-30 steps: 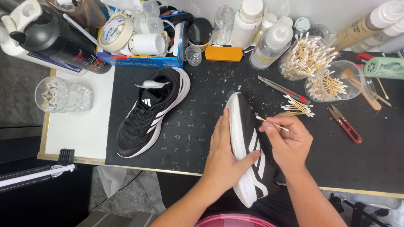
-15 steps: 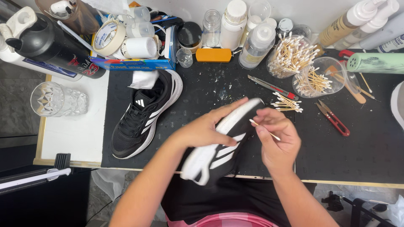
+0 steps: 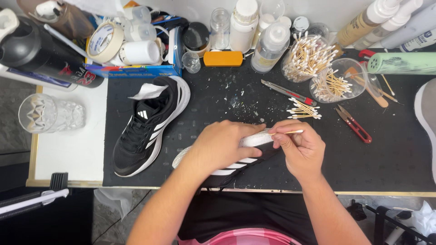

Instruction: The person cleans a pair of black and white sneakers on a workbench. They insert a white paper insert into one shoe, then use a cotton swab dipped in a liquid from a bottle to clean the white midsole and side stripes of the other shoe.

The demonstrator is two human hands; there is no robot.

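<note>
Bench (image 3: 68, 154) under black cutting mat (image 3: 390, 159), grid-printed, flecked white; bare mat right of held shoe. Held shoe (image 3: 236, 165), black with white stripes, tilted at bench's near edge. Left hand (image 3: 222, 145) fingers wrapped over its sole. Right hand (image 3: 302, 149) fingers pinch thin wooden cotton swab (image 3: 287, 132) against sole edge. Second matching shoe (image 3: 147, 124) flat, left of held shoe, near but apart.

a black shoe (image 3: 236, 165) with white stripes and a white sole lies on its side at the table's near edge; a thin cotton swab (image 3: 287, 132) rests against its sole.
</note>
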